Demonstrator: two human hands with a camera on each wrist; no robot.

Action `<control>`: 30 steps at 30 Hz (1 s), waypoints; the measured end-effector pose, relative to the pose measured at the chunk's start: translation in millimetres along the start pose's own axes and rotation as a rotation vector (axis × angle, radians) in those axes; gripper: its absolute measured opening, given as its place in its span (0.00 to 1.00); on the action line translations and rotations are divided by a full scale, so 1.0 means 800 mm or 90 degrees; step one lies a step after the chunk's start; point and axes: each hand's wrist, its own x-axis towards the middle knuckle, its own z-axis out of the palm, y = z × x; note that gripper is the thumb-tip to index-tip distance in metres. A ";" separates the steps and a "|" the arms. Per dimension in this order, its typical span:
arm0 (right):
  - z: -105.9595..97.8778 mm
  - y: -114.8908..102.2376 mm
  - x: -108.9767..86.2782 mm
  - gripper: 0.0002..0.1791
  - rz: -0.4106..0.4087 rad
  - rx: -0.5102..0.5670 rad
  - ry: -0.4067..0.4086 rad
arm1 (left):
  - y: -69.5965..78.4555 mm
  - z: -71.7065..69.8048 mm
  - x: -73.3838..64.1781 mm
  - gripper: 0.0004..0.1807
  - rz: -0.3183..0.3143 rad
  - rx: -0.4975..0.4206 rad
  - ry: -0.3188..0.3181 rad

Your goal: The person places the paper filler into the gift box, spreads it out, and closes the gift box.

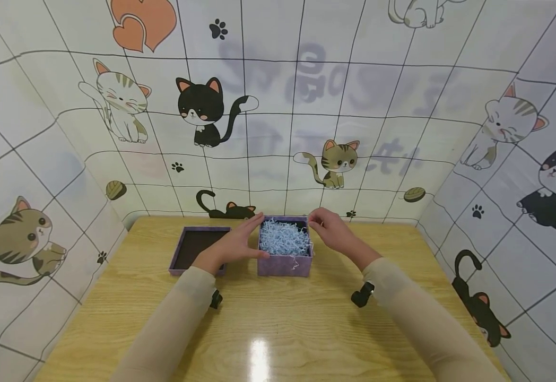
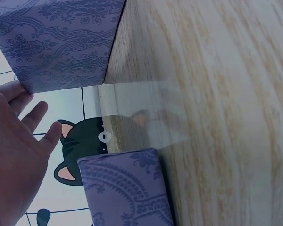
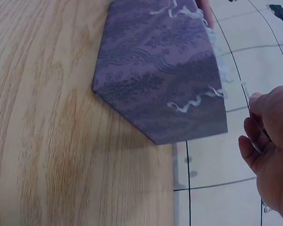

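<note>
A pale wooden table (image 1: pixel 278 313) bears a rectangular, patterned purple box (image 1: pixel 284 266). To its left lies a shallow, dark-lined purple lid (image 1: pixel 194 246). The left hand (image 1: pixel 232 245), fingers spread, touches the box's left side; the right hand (image 1: pixel 332 231) is just beside its right rim. Light-blue curly shreds (image 1: pixel 283 239) heap inside; the right thumb and fingertip pinch a thin whitish strand (image 3: pixel 245 87).

We read this as a screened-off booth: cat-print, grid-lined sheeting (image 1: pixel 273 175) hangs behind the wood-grain desk (image 1: pixel 306 329) and along its left and right sides. Faint lettering-like marks (image 1: pixel 389 155) show in the sheeting behind the desk. We can't tell home, office or lab.
</note>
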 end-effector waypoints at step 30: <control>0.010 -0.032 0.008 0.24 -0.044 -0.020 -0.122 | -0.003 0.000 0.001 0.69 -0.013 0.004 -0.007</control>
